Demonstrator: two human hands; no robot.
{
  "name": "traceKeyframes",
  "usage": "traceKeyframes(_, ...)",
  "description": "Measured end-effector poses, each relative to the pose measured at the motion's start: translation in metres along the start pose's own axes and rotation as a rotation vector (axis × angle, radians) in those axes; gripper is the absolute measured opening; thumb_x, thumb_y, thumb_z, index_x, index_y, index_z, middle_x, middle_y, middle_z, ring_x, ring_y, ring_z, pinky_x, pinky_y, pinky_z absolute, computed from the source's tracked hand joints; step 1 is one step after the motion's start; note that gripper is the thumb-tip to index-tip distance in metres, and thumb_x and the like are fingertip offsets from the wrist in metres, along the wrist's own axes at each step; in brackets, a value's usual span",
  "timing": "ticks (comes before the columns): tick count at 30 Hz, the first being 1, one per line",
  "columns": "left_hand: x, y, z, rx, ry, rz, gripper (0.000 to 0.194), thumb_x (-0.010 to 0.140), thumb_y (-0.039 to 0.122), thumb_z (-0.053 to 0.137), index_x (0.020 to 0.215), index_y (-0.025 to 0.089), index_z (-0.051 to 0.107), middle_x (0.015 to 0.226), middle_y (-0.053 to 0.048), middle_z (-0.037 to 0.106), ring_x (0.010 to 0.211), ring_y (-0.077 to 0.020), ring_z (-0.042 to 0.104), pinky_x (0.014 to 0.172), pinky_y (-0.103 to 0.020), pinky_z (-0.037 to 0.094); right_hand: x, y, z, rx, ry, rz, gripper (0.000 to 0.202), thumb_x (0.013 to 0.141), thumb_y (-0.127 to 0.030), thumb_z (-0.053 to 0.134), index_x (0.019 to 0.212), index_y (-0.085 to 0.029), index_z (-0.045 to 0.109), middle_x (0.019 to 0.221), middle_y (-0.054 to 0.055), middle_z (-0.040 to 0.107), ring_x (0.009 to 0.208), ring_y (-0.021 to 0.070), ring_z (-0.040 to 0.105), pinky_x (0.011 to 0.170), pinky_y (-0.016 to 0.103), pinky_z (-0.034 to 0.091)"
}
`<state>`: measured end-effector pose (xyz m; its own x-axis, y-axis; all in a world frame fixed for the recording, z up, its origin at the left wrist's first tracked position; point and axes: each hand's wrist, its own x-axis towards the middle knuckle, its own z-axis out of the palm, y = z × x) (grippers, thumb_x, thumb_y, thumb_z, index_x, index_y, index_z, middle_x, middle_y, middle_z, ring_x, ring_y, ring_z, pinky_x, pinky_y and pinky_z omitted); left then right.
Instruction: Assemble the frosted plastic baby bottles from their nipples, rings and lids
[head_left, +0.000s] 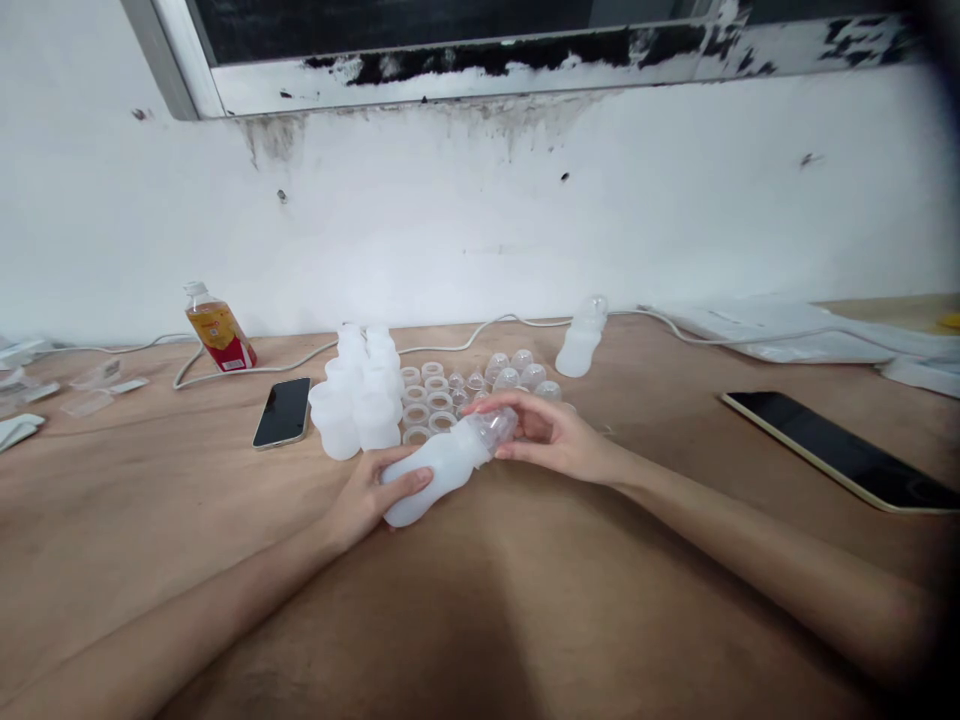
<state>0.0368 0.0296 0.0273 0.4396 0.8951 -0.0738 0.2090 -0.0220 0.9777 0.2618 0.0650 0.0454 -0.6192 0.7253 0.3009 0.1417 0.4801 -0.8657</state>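
One straight line through milky bottle (448, 468) and clear cap (498, 428) should serve best, pressed lightly and evenly. White bottles (377, 412) stand at the milky bottle's ten o'clock. The left hand (369, 494) clasps its eight-o'clock base; the right hand (561, 436), part-curled, holds the cap at two.

Two frosted white plastic bottles with clear dome caps (442, 482) are in view: one at the centre, one right of upper centre. At least six uncapped frosted white plastic bottles (339, 420) stand left of centre, overlapping too much for an exact count. Eight translucent pale plastic rings (415, 413) show near the centre. Beside them are at least three small clear teats (475, 379) and five or more loose clear plastic domes (532, 375), partly hidden. Black-screened, pale-edged phones (283, 412) number two, one left, one right; there is one red-and-yellow-labelled drink bottle (221, 332), left.
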Motion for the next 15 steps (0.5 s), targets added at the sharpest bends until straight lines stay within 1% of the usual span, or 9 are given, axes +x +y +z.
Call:
traceKeyframes(4, 0.001, -0.003, -0.001, -0.146, -0.111, -0.031, 0.041, 0.071, 0.048, 0.048, 0.081, 0.010, 0.058, 0.053, -0.003, 0.054, 0.043, -0.0087, 0.046, 0.032, -0.015, 0.030, 0.000, -0.004, 0.000, 0.035, -0.028, 0.061, 0.036, 0.068, -0.024, 0.060, 0.103, -0.022, 0.050, 0.110, 0.004, 0.053, 0.087, 0.0148, 0.055, 0.072, 0.029, 0.047)
traceKeyframes(6, 0.002, -0.008, 0.000, -0.223, -0.151, -0.045, 0.041, 0.072, 0.047, 0.047, 0.080, 0.009, 0.058, 0.053, -0.003, 0.054, 0.043, -0.0090, 0.047, 0.030, -0.014, 0.030, 0.000, -0.005, 0.002, 0.024, -0.003, 0.074, 0.035, 0.068, -0.025, 0.060, 0.101, -0.023, 0.051, 0.107, 0.004, 0.054, 0.079, 0.0131, 0.057, 0.064, 0.026, 0.048)
traceKeyframes(8, 0.003, -0.014, 0.001, -0.296, -0.160, -0.058, 0.041, 0.073, 0.047, 0.045, 0.077, 0.008, 0.058, 0.053, -0.004, 0.054, 0.040, -0.0083, 0.046, 0.028, -0.014, 0.028, 0.000, -0.005, 0.005, 0.019, 0.023, 0.074, 0.035, 0.068, -0.026, 0.060, 0.101, -0.023, 0.051, 0.107, 0.004, 0.054, 0.077, 0.0128, 0.057, 0.061, 0.025, 0.048)
traceKeyframes(11, 0.004, -0.020, 0.003, -0.367, -0.165, -0.090, 0.043, 0.075, 0.047, 0.042, 0.075, 0.007, 0.058, 0.053, -0.005, 0.055, 0.038, -0.0077, 0.045, 0.026, -0.014, 0.026, -0.001, -0.002, 0.009, 0.024, 0.036, 0.050, 0.034, 0.068, -0.027, 0.060, 0.101, -0.022, 0.051, 0.107, 0.004, 0.054, 0.085, 0.0142, 0.055, 0.068, 0.027, 0.048)
traceKeyframes(15, 0.004, -0.020, 0.005, -0.387, -0.177, -0.089, 0.041, 0.076, 0.045, 0.043, 0.074, 0.007, 0.057, 0.053, -0.005, 0.055, 0.038, -0.0075, 0.045, 0.026, -0.014, 0.025, -0.001, 0.001, 0.011, -0.008, 0.006, 0.001, 0.033, 0.070, -0.026, 0.059, 0.101, -0.022, 0.049, 0.105, 0.004, 0.053, 0.092, 0.0148, 0.053, 0.077, 0.030, 0.045)
